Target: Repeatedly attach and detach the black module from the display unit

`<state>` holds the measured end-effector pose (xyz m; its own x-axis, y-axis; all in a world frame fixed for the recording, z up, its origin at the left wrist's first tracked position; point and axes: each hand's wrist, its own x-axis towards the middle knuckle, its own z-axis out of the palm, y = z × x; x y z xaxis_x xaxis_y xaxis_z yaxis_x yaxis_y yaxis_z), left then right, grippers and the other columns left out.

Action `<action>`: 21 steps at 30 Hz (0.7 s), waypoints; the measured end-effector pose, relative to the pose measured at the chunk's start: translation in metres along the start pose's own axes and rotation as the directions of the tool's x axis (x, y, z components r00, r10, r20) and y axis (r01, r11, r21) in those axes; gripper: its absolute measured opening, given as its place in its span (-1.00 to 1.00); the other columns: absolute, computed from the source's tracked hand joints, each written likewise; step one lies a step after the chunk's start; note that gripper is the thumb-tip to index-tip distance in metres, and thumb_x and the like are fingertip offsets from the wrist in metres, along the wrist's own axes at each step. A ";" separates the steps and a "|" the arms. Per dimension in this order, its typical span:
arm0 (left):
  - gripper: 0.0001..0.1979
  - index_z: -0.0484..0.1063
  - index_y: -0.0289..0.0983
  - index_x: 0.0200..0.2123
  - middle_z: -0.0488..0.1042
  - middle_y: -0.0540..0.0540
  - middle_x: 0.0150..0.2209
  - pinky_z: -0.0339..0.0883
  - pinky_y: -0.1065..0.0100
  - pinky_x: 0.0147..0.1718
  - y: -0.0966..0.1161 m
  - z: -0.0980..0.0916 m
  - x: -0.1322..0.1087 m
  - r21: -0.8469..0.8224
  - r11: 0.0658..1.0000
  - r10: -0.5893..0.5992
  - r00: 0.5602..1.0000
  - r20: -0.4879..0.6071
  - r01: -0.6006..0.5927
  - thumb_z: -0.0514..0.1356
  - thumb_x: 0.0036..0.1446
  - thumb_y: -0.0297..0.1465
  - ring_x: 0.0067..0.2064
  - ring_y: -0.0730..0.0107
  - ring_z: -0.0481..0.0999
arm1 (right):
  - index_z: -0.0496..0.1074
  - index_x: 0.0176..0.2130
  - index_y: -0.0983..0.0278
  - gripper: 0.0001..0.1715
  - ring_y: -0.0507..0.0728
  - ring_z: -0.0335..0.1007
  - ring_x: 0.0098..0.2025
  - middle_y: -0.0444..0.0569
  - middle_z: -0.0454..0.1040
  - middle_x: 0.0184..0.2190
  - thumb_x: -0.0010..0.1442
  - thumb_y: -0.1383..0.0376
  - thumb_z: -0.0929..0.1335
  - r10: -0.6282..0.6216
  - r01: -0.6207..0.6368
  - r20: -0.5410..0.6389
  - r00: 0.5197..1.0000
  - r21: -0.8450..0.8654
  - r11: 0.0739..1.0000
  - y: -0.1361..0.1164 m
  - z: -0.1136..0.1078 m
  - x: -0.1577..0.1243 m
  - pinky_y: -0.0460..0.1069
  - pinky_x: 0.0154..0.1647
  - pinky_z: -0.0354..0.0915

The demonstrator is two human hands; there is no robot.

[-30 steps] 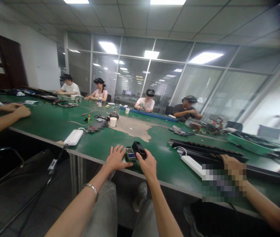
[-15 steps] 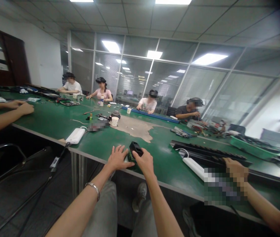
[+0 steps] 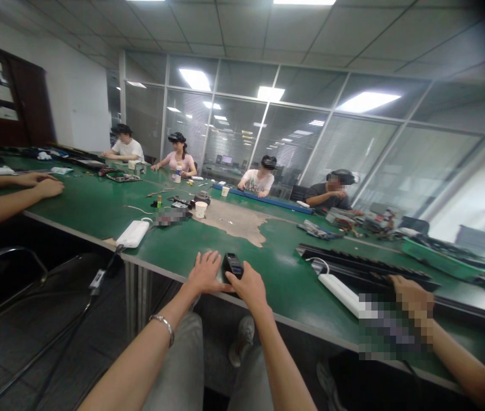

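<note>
Far left, a pair of co-worker's hands [image 3: 45, 185] is seen brought together over the green table [image 3: 88, 211]; what is held there, if anything, cannot be told. Just along, a person in white [image 3: 129, 150] is seated at the far side, and closer in, a white power strip [image 3: 133, 233] is laid near the table's front edge, its dark cable led down off it. A person in pink [image 3: 178, 162] is seated next along the far side, and a paper cup [image 3: 200, 209] is stood mid-table.

To the middle of the action: the left hand [image 3: 205, 273] is laid on the tabletop, fingers spread and straight, thumb pointed towards the near end of a black device [image 3: 231, 264]. Whether contact is made by that thumb cannot be told. The device itself is set at the table's near edge, between the two hands, and is gripped by the right hand [image 3: 250, 285], its thumb laid over the near top; the other fingers are partly hidden.

Right again, a second white strip [image 3: 340, 295] is placed beside black slotted rails [image 3: 366, 265], above which another co-worker's hand [image 3: 412, 294] is seen. Beyond, a green basket [image 3: 448, 260] is piled with dark cables.
</note>
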<state>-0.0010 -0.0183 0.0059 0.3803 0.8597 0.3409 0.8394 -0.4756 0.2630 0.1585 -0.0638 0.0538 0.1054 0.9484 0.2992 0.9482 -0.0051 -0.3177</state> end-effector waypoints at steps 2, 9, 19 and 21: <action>-0.03 0.04 -0.26 0.30 0.00 -0.24 0.35 -0.27 -0.15 0.28 0.000 -0.001 0.000 -0.001 1.000 0.005 1.000 0.003 -0.005 0.10 -0.06 0.19 0.35 -0.10 -0.10 | 0.37 -0.10 0.32 -0.52 0.21 0.46 -0.12 0.13 0.51 -0.20 0.14 0.02 0.34 -0.015 0.015 -0.017 1.000 0.001 1.000 -0.001 0.003 -0.002 -0.03 -0.19 0.24; -0.05 0.06 -0.23 0.30 0.00 -0.22 0.35 -0.29 -0.16 0.28 0.004 -0.005 -0.001 -0.009 1.000 -0.002 1.000 0.029 0.003 0.13 -0.06 0.16 0.36 -0.11 -0.10 | 0.32 0.03 0.35 -0.46 0.22 0.46 -0.09 0.15 0.51 -0.16 0.19 0.06 0.30 0.013 -0.011 -0.042 0.999 0.051 0.999 -0.004 0.008 -0.010 -0.02 -0.17 0.25; 0.04 0.08 -0.29 0.29 0.02 -0.27 0.35 -0.24 -0.12 0.28 0.004 -0.004 0.000 -0.005 1.000 0.011 1.000 0.015 -0.011 0.07 -0.10 0.28 0.35 -0.12 -0.08 | 0.41 -0.01 0.27 -0.51 0.20 0.45 -0.06 0.09 0.53 -0.15 0.16 0.05 0.30 0.065 -0.024 -0.141 0.988 0.273 0.962 -0.002 -0.003 -0.002 -0.03 -0.08 0.25; 0.05 0.08 -0.24 0.29 0.02 -0.24 0.35 -0.25 -0.12 0.28 0.004 -0.004 0.000 -0.004 1.000 0.004 1.000 0.017 -0.003 0.07 -0.13 0.31 0.35 -0.11 -0.08 | 0.40 0.02 0.27 -0.48 0.19 0.45 -0.07 0.07 0.53 -0.12 0.17 0.04 0.28 0.076 0.000 -0.202 0.976 0.353 0.936 0.002 -0.010 0.003 -0.03 -0.08 0.26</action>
<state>0.0010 -0.0208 0.0106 0.3899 0.8611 0.3262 0.8366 -0.4793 0.2653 0.1641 -0.0643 0.0626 0.2356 0.8613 0.4501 0.7815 0.1075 -0.6146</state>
